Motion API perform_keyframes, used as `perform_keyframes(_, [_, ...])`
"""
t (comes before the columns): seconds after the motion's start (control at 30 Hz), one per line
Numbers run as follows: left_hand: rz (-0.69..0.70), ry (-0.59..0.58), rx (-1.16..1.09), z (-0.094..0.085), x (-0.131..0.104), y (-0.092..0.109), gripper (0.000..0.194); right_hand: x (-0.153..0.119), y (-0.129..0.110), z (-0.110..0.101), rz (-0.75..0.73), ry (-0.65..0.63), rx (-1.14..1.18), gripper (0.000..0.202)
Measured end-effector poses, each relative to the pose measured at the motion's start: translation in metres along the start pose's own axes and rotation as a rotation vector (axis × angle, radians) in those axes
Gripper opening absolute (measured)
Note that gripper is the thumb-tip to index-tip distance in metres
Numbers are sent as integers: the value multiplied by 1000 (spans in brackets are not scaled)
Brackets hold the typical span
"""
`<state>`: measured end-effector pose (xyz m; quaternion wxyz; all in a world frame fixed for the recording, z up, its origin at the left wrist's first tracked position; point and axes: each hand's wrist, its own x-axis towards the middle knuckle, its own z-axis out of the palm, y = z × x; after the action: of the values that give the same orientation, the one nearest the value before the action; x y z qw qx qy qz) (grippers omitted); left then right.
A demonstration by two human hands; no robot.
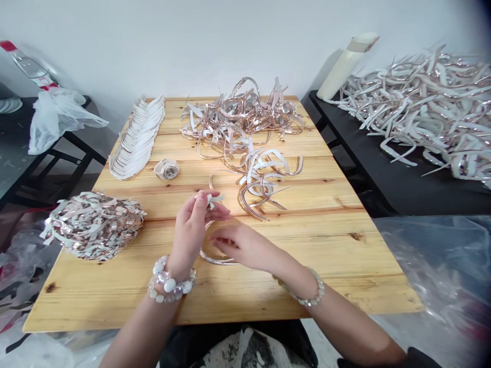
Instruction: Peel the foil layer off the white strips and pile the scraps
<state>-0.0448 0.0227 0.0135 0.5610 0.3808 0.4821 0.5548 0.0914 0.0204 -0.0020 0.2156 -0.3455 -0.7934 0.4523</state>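
Note:
My left hand [194, 217] is raised above the middle of the table. Its thumb and fingers close on a small piece of white strip [210, 201]. Close on the right, my right hand [247, 246] has bent fingers pointing left; blur and overlap hide whether its fingertips hold anything. Under both hands, a thin curved rose-gold strip [218, 262] lies on the wood, partly hidden by them. Just beyond are loose curled white and rose-gold strips [264, 176]. A whitish roll [166, 169] rests farther left.
On the wooden table [345, 276] are a heap of shiny strips [245, 115], a row of overlapping white strips [138, 138] and a bundle of foil pieces [95, 225]. A black side table [387, 189] bears more strips [425, 107] and a pale tube [345, 69]. Left are a bottle [28, 65] and plastic bag [57, 117].

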Motion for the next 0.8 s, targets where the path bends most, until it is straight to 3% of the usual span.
perform_keyframes(0.13, [35,11,109,-4,-1,0,43,0,7,-21,94,251,-27,21])
perform_keyframes(0.23, [47,52,124,-4,1,1,42,-2,16,-37,145,442,-208,19])
perform_keyframes(0.3, [65,88,71,-3,3,1,35,-3,24,-44,209,433,-370,16])
perform_keyframes(0.43, [82,111,59,-1,7,-5,26,-4,37,-49,352,280,-506,15])
perform_keyframes(0.57, [143,14,258,-3,6,-9,26,-2,38,-49,348,291,-448,20])
perform_keyframes(0.7, [105,-138,348,-4,1,-4,26,-1,36,-49,352,449,-223,15])
perform_keyframes(0.8, [108,-180,401,-1,-2,1,21,-1,36,-49,347,577,-3,12])
